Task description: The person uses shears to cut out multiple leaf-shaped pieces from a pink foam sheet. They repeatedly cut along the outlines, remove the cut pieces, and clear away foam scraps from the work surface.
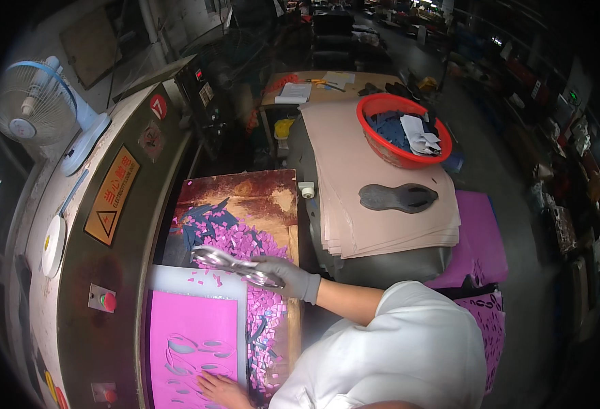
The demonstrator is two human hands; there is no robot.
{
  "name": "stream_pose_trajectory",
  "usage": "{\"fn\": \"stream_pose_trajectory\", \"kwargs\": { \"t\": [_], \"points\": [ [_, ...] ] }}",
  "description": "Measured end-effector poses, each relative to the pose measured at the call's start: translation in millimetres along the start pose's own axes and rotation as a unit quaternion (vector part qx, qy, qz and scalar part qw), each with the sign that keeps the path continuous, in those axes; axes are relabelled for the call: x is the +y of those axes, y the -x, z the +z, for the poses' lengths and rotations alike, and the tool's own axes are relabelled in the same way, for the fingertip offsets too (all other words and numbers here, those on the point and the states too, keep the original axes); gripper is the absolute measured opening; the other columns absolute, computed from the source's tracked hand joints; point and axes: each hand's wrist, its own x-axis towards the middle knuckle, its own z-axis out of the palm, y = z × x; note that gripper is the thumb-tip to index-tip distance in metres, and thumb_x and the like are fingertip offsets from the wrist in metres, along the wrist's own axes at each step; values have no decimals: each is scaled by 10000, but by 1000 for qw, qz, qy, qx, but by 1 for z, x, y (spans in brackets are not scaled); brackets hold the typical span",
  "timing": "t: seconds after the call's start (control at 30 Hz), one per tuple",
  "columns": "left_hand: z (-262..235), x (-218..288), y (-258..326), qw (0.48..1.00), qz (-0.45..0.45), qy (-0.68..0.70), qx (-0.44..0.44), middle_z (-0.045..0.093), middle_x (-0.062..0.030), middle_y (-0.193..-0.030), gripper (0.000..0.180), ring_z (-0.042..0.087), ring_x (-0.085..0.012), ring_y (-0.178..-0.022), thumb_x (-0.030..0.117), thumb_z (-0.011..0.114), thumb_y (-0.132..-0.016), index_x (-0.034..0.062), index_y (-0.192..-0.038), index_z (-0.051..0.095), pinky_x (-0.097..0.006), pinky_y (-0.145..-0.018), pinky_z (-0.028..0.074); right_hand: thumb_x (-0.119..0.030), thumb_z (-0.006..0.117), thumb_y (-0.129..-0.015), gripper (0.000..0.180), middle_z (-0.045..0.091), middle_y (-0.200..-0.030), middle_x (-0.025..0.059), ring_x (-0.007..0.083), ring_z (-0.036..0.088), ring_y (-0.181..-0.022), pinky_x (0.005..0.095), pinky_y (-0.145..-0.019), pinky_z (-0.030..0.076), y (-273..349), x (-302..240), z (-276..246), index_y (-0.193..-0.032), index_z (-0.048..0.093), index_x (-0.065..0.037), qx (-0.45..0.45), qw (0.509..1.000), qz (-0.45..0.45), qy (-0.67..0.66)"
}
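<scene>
My right hand (287, 278), in a grey glove, is closed around a shiny metal cutting die (235, 264) with a curved, looped outline. It holds the die over the upper edge of a pale cutting board (197, 279), beside a heap of small pink scraps (245, 238). On that board lies a bright pink sheet (194, 315) with several rounded holes cut through it. My left hand (223, 390), bare, rests flat on the lower part of this sheet with its fingers spread. Dark blue strips (208, 221) are mixed into the scraps.
At left stands a dark green press (119, 255) with a red button (109, 302) and a fan (34, 102) on top. Beige sheets (341, 177) are stacked at right, bearing a dark sole-shaped piece (398, 198) and a red basin (395, 158). More pink sheets (473, 238) lie beyond.
</scene>
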Motion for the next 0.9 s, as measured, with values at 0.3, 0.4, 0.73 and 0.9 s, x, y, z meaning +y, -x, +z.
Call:
{"fn": "stream_pose_trajectory", "kwargs": {
  "t": [0.3, 0.4, 0.73, 0.9],
  "points": [
    [-38, -9, -22, 998, 37, 12, -49, 476, -276, -1373, 481, 456, -411, -1255, 166, 543, -928, -43, -1355, 468, -482, -1049, 361, -281, 529, -951, 354, 639, -1057, 210, 367, 622, -1014, 538, -1007, 458, 0, 4, -40, -1121, 598, 22, 35, 914, 137, -381],
    [-42, -11, -38, 991, 85, 102, 27, 549, -277, -1287, 482, 515, -417, -1174, 123, 593, -893, -56, -1328, 489, -467, -1014, 390, -275, 600, -919, 338, 643, -1050, 177, 320, 629, -983, 492, -979, 486, -6, 12, -35, -1117, 596, -1, 69, 915, 134, -373],
    [-62, 30, -69, 962, 145, 229, 17, 619, -238, -1207, 347, 611, -350, -1093, 110, 568, -933, -61, -1235, 584, -395, -897, 506, -320, 632, -901, 238, 603, -775, 22, 143, 576, -691, 292, -688, 491, 5, 24, -3, -936, 635, -85, 147, 983, 0, 112],
    [-77, 88, -74, 925, 226, 306, -30, 599, -222, -1257, 368, 601, -300, -1127, 181, 548, -993, -66, -1267, 552, -378, -967, 469, -326, 698, -850, 444, 674, -917, 54, 138, 629, -828, 292, -759, 508, 49, 36, 23, -1217, 632, -85, 163, 971, -5, 174]
  ]
}}
